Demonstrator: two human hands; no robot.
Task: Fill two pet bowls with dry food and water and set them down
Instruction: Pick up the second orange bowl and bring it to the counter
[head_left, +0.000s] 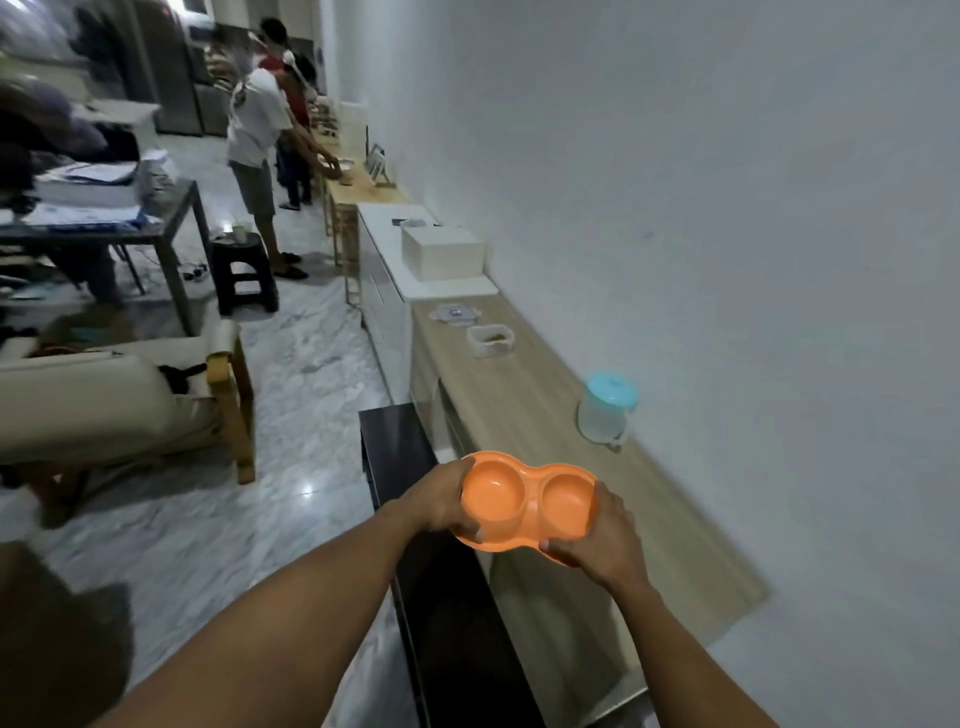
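1. We see an orange double bowl (527, 503) held in the air over the near end of a wooden counter (524, 395) that runs along the white wall.
2. The left hand (441, 506) grips the bowl's left end, thumb on the rim, fingers curled underneath and mostly hidden.
3. The right hand (605, 535) grips the right end the same way; only its thumb and knuckles show, the fingertips lie under the bowl.
4. Both wells of the bowl look empty, though blur softens the detail.
5. Farther along the counter from the bowl stands a clear jug (605, 410) with a teal lid; we cannot tell whether it holds water.
6. Beyond the jug sits a small white tub (489, 340) with something brown inside, too small to make out.
7. Past the tub lies a flat pale lid (455, 314), its shape unclear.
8. Left of the counter, below the bowl, a dark panel (447, 597) is cut off by the bottom edge.
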